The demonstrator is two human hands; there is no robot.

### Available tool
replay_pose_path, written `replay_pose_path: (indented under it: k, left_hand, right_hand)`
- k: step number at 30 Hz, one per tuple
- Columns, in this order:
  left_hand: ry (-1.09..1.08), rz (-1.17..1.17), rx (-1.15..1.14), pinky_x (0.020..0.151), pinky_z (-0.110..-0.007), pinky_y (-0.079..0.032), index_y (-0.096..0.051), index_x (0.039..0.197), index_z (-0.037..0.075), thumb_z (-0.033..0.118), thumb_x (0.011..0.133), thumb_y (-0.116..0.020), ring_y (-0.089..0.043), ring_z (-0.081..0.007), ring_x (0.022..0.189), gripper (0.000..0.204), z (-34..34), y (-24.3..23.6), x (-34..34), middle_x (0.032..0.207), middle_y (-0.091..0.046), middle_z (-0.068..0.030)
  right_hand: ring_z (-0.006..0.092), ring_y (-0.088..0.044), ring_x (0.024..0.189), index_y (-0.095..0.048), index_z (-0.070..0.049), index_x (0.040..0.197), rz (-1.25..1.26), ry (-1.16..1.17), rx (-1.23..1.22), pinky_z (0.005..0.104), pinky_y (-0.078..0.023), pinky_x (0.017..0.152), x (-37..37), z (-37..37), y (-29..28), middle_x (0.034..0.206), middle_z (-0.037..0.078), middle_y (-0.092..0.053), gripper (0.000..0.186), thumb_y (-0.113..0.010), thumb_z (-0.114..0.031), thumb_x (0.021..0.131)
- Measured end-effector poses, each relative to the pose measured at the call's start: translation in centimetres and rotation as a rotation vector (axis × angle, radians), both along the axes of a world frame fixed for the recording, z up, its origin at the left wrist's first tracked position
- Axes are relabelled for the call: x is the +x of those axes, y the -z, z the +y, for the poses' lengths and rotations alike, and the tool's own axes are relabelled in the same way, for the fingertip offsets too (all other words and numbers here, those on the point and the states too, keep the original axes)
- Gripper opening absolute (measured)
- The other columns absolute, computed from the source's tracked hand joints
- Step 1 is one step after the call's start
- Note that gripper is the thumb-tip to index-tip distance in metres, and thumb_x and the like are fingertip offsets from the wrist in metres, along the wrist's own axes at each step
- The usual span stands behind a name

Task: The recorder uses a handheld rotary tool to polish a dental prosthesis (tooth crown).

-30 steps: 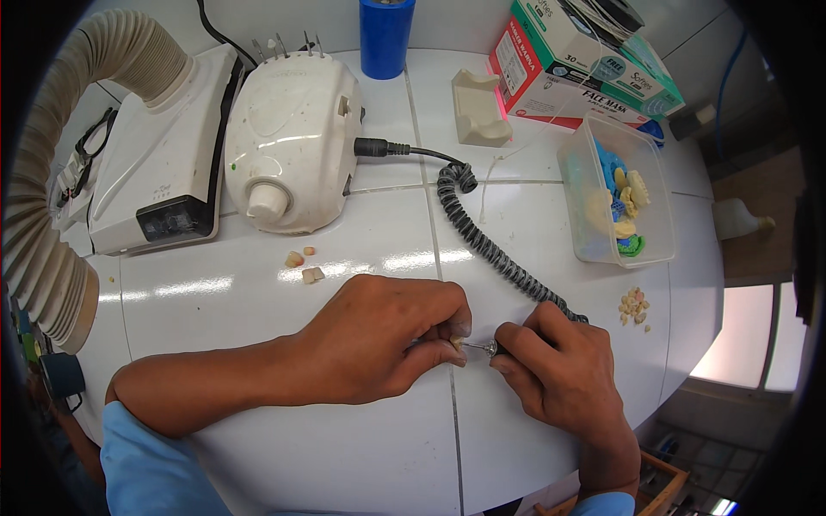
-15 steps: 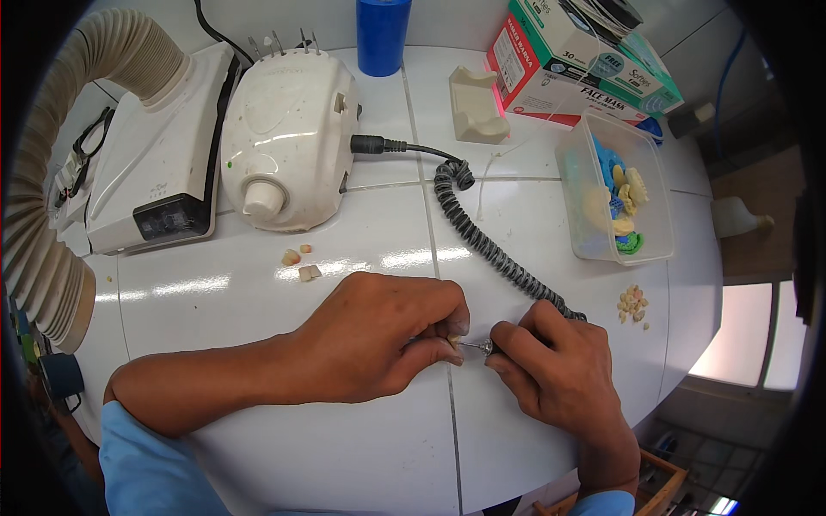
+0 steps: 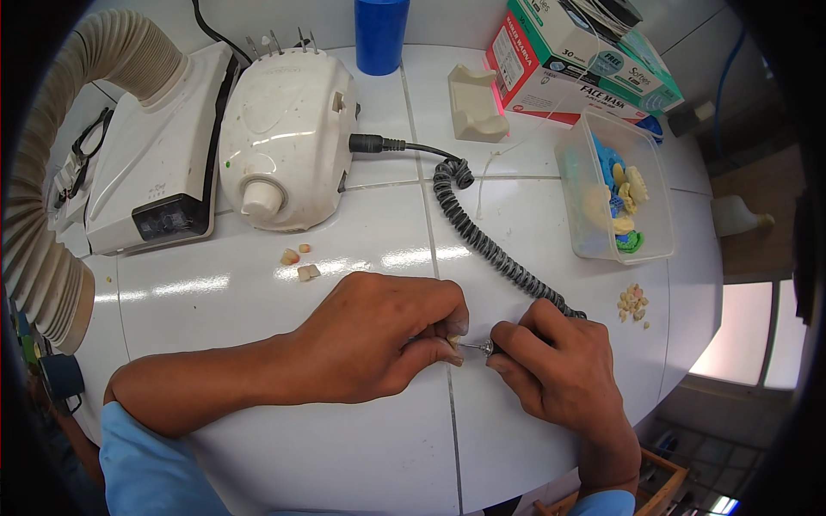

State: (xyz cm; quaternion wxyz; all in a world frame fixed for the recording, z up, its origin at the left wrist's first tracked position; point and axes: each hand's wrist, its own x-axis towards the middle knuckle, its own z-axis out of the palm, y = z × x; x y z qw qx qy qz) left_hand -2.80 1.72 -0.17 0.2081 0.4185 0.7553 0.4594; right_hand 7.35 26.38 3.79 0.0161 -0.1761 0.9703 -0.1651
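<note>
My left hand (image 3: 388,335) pinches a small pale-yellow piece (image 3: 453,342) between thumb and fingers above the tiled worktop (image 3: 301,447). My right hand (image 3: 559,370), closed round a rotary handpiece (image 3: 492,347), holds its thin metal bit at that piece; whether they touch is too small to tell. A coiled grey cord (image 3: 482,241) runs from the handpiece to a white control unit (image 3: 292,146). Several small cream pieces (image 3: 306,272) lie above my left hand, and a pile of similar pieces (image 3: 631,301) lies to the right of my right hand.
A white machine (image 3: 163,163) with a ribbed hose (image 3: 34,215) stands left. Behind are a blue cylinder (image 3: 380,34), a cream holder (image 3: 473,112) and stacked boxes (image 3: 576,64). A clear tub (image 3: 615,241) of colourful pieces sits right. Another person's arm (image 3: 82,439) shows at far left.
The view has shifted very slightly. My hands keep nearly the same position and grip, with no other visible movement.
</note>
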Motion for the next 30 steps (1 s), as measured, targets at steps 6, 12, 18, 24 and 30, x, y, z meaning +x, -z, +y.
replay_pose_path:
  k: [6, 12, 18, 24, 30]
  left_hand:
    - [-0.004, -0.01, -0.001, 0.057, -0.032, -0.054, -0.072, 0.103, 0.005, 0.014, 0.091, -0.089, -0.07, -0.0214, 0.066, 0.023, 0.01, 0.01, 0.03, 0.093, -0.078, -0.0075]
    - [-0.002, 0.009, 0.002, 0.057, -0.033, -0.053, -0.072, 0.104, 0.006, 0.015, 0.091, -0.089, -0.067, -0.0208, 0.063, 0.024, 0.03, -0.02, 0.04, 0.092, -0.077, -0.0068]
    - [-0.006, 0.006, -0.006, 0.056, -0.033, -0.052, -0.072, 0.104, 0.006, 0.015, 0.09, -0.089, -0.065, -0.0203, 0.061, 0.024, 0.02, 0.1, 0.09, 0.091, -0.076, -0.0065]
    - [-0.002, 0.004, 0.004, 0.056, -0.033, -0.052, -0.072, 0.105, 0.006, 0.014, 0.091, -0.088, -0.065, -0.0207, 0.061, 0.023, -0.01, -0.05, 0.11, 0.091, -0.076, -0.0068]
    - [0.009, 0.004, -0.005, 0.059, -0.034, -0.053, -0.072, 0.105, 0.006, 0.014, 0.091, -0.088, -0.066, -0.022, 0.063, 0.023, 0.07, 0.05, 0.09, 0.091, -0.076, -0.007]
  right_hand:
    - [0.0182, -0.059, 0.057, -0.074, -0.019, 0.106, -0.01, 0.001, -0.003, 0.0358, -0.05, 0.055, 0.03, 0.0, 0.02, 0.084, 0.001, -0.052, 0.02, -0.085, -0.031, 0.094]
    - [0.0182, -0.059, 0.058, -0.074, -0.019, 0.106, -0.014, -0.001, -0.001, 0.0359, -0.049, 0.054, 0.06, 0.06, 0.05, 0.084, 0.001, -0.053, 0.019, -0.085, -0.031, 0.094]
    - [0.0178, -0.059, 0.058, -0.074, -0.019, 0.106, -0.015, -0.009, -0.004, 0.036, -0.049, 0.054, -0.06, 0.13, 0.05, 0.083, 0.001, -0.052, 0.019, -0.085, -0.03, 0.094]
    - [0.0178, -0.06, 0.058, -0.074, -0.019, 0.105, -0.017, -0.004, -0.014, 0.0361, -0.049, 0.054, -0.04, -0.02, -0.02, 0.083, 0.001, -0.052, 0.019, -0.085, -0.03, 0.094]
    - [0.0179, -0.06, 0.058, -0.074, -0.019, 0.106, -0.014, -0.011, -0.013, 0.036, -0.049, 0.054, -0.01, 0.06, 0.01, 0.084, 0.001, -0.052, 0.02, -0.085, -0.03, 0.093]
